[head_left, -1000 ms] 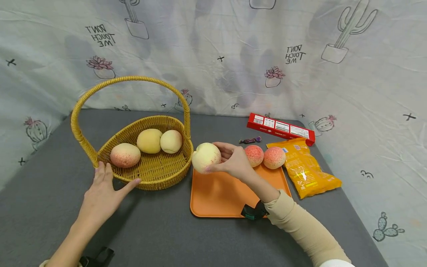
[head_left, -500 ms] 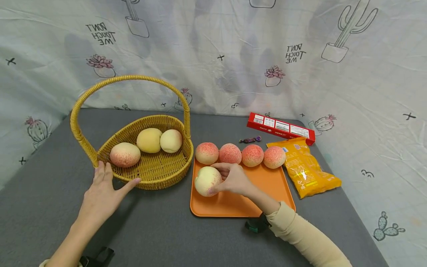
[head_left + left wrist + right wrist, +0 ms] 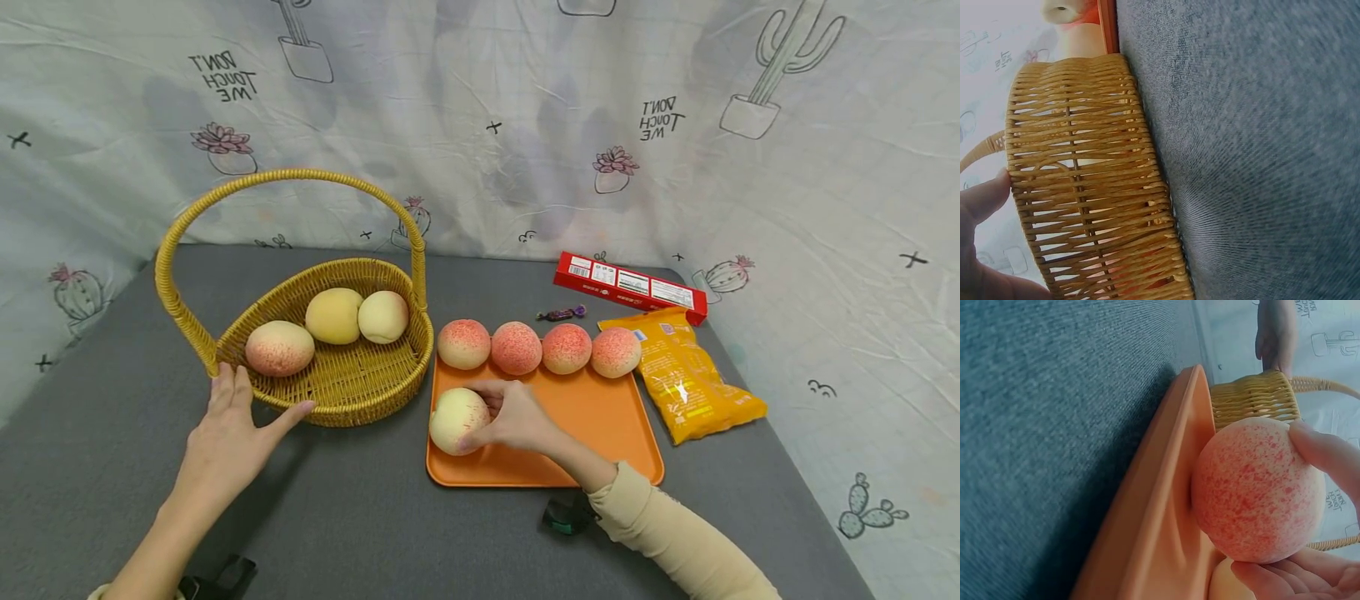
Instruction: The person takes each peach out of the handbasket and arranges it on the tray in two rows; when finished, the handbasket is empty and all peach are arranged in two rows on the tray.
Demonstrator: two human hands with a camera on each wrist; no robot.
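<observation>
My right hand (image 3: pixel 517 418) pinches a pale peach (image 3: pixel 457 422) between thumb and fingers at the left front of the orange tray (image 3: pixel 585 433). Red speckles cover the side of that peach (image 3: pixel 1257 487) seen in the right wrist view. Whether it touches the tray floor I cannot tell. Behind it, several pink-topped peaches (image 3: pixel 516 348) stand in a row along the tray's back edge. My left hand (image 3: pixel 228 446) rests against the front rim of the wicker basket (image 3: pixel 367 408), thumb and fingers spread. Three fruits lie inside: a pink-speckled peach (image 3: pixel 280 348), a yellow one (image 3: pixel 333 316) and a pale one (image 3: pixel 383 317).
A tall arched handle (image 3: pixel 300 174) rises over the basket. Right of the tray lies an orange snack bag (image 3: pixel 686 379). Behind are a red box (image 3: pixel 630 287) and a small purple-wrapped candy (image 3: pixel 561 314). A patterned cloth (image 3: pixel 480 125) hangs behind the grey table (image 3: pixel 360 517).
My right hand has lowered the pale peach from beside the basket rim toward the front left of the tray, uncovering the back row of peaches. My left hand stays at the basket.
</observation>
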